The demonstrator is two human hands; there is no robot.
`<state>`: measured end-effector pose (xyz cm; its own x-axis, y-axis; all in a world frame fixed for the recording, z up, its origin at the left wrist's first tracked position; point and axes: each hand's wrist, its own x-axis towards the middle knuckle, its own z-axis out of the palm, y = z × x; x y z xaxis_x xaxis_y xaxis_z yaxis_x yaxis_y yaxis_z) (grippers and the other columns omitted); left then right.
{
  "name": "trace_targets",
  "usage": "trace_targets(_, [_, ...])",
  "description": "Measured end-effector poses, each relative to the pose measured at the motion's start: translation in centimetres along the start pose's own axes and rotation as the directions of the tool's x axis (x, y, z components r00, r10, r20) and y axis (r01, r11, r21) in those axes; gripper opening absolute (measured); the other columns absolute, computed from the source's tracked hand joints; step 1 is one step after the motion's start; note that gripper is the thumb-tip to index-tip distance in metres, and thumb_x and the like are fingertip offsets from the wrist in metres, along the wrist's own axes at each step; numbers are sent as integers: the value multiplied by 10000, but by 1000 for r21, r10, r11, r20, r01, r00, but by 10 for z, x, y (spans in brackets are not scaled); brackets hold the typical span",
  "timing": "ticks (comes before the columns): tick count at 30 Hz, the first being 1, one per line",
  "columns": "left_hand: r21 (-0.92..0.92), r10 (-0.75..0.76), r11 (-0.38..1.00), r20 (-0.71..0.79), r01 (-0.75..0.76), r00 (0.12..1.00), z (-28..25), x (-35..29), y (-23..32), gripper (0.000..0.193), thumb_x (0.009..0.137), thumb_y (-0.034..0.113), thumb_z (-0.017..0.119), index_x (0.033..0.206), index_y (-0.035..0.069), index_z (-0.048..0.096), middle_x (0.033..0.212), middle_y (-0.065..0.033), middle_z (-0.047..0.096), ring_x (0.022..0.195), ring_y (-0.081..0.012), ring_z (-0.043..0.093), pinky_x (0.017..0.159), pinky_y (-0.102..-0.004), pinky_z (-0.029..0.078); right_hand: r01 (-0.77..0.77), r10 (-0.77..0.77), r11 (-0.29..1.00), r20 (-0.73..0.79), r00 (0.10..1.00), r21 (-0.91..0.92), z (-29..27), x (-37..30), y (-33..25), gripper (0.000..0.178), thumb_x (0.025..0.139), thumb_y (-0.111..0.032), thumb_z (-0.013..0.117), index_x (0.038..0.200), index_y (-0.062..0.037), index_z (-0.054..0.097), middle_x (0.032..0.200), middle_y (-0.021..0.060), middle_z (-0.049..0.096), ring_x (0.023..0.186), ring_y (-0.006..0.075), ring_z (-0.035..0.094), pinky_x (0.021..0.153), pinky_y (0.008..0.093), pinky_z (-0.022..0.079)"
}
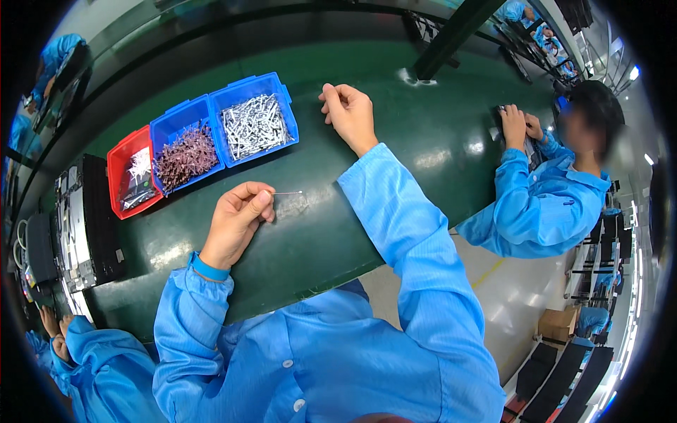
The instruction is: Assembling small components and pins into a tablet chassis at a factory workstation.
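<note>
Left hand pinches a thin metal pin; right hand rests curled on the worktop, its palm hidden.

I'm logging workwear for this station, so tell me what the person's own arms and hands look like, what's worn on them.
Both hands are bare: no gloves on the left hand or the right hand. Both arms are in long, loose bright-blue sleeves of a smock with white buttons down the front. The left cuff ends in a snug blue elastic band at the wrist. No rings or watch show.
</note>
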<state>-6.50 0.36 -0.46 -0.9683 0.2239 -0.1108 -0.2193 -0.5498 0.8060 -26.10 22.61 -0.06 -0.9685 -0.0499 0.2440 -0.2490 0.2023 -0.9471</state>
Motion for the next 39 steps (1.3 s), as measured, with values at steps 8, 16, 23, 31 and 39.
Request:
trace_targets(8, [-14, -2, 1000, -12, 2, 1000, 3, 1, 0, 186, 1016, 135, 677, 1128, -14, 675, 879, -10, 617, 790, -103, 571, 759, -272, 500, 8, -9, 1000, 6, 1000, 8, -1, 2, 3, 333, 1024, -265, 646, 879, 27, 716, 678, 36, 654, 543, 76, 579, 512, 244, 454])
trace_targets(16, [15, -6, 1000, -14, 6, 1000, 2, 0, 1, 178, 1018, 151, 674, 1118, 5, 664, 885, -8, 602, 786, -103, 554, 754, -286, 487, 14, -14, 1000, -6, 1000, 13, 1, 1, 3, 334, 1020, -255, 650, 865, 33, 716, 656, 47, 660, 541, 88, 597, 509, 265, 479])
trace_targets(23, [-1, -8, 1000, -6, 8, 1000, 0, 0, 1, 214, 1020, 147, 675, 1152, -21, 661, 876, -12, 613, 791, -102, 574, 757, -274, 504, 12, -12, 1000, -2, 1000, 7, 1, 1, 2, 335, 1018, -256, 650, 860, 32, 717, 652, 44, 656, 542, 84, 594, 511, 261, 478])
trace_targets(31, [2, -13, 1000, -8, 13, 1000, 2, 0, 1, 217, 1017, 147, 680, 1153, -20, 663, 880, -8, 621, 798, -102, 585, 761, -272, 508, 5, -5, 1000, -4, 1000, 5, 0, 0, 2, 338, 1023, -269, 649, 874, 27, 717, 668, 38, 655, 543, 80, 588, 503, 248, 460])
trace_targets(39, [-9, -14, 1000, -8, 14, 1000, 0, -1, 0, 213, 1015, 144, 682, 1155, -16, 666, 886, -7, 629, 803, -102, 592, 767, -270, 508, 16, -16, 1000, 7, 1000, 13, 1, 1, 3, 345, 1029, -291, 648, 888, 16, 718, 678, 28, 650, 543, 77, 585, 482, 237, 430])
